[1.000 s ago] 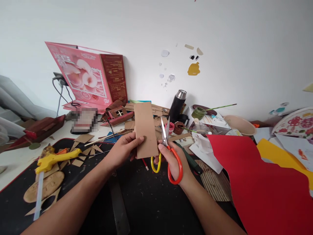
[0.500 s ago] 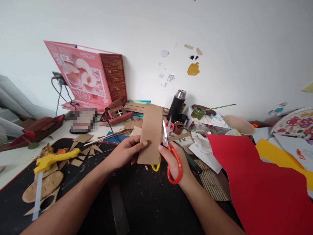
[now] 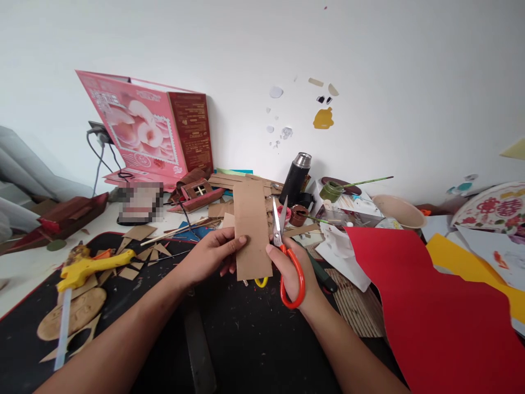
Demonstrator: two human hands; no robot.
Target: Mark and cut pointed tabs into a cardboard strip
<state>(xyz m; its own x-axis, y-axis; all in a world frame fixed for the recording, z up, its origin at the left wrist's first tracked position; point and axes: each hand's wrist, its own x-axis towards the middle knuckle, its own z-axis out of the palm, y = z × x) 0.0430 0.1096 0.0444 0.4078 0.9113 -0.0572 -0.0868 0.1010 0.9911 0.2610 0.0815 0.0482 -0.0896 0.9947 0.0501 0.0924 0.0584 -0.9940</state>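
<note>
A rectangular strip of brown cardboard stands nearly upright in front of me. My left hand pinches its left edge, thumb on the face and fingers behind. My right hand holds red-handled scissors, their blades pointing up and slightly apart, just right of the cardboard. The right thumb lies close to the strip's right edge; whether it presses on it I cannot tell. Behind the strip's lower end, part of a yellow loop shows.
A yellow glue gun lies left among cardboard scraps. A metal strip rests on the black mat. Red paper spreads at right. Behind stand a black thermos, paint jars, a small model boat and a pink box.
The cardboard strip has tilted the other way: its top has shifted left and its bottom edge right. Both hands stay almost where they were, with the scissors still in my right hand.
</note>
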